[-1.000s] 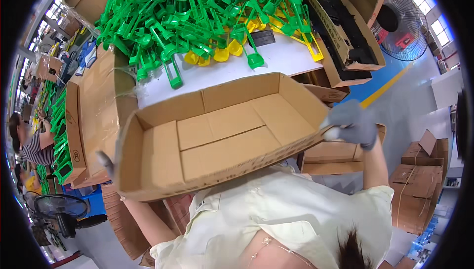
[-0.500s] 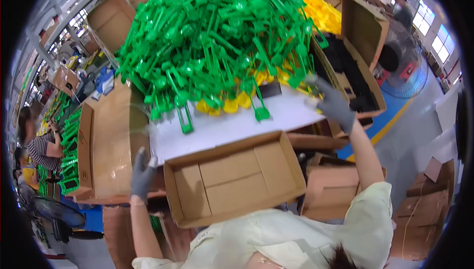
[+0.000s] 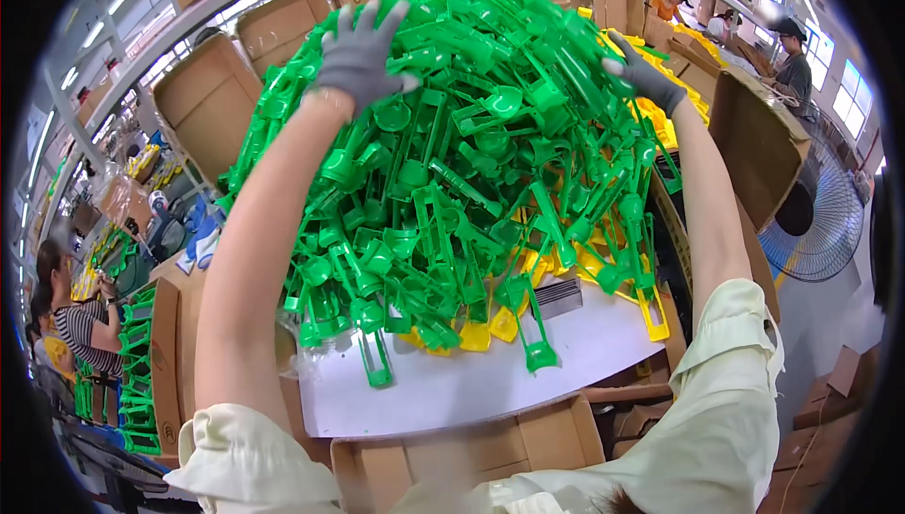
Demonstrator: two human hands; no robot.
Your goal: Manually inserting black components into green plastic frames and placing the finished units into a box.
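A tall heap of green plastic parts (image 3: 452,137), long frames with cupped ends, fills the middle of the view. My left hand (image 3: 358,57), in a grey glove with bare fingertips, lies against the heap's upper left side with its fingers spread. On the right flank, my right hand (image 3: 646,75), gloved the same way, reaches to where the green parts meet a pile of yellow parts (image 3: 674,66). Its fingers are stretched out, and nothing shows in them. Several yellow pieces (image 3: 476,335) peep out at the heap's lower front edge.
A white sheet (image 3: 424,391) covers the table before the heap, with a dark flat stack (image 3: 558,299) on it. The cardboard tray (image 3: 481,443) is at the near edge. A floor fan (image 3: 811,212) stands right. At left, a person (image 3: 85,325) works beside a box of green parts.
Both hands have moved up and forward onto the heap, the left from beside the tray, the right from the heap's lower right. The view has shifted, so the tray sits lower.
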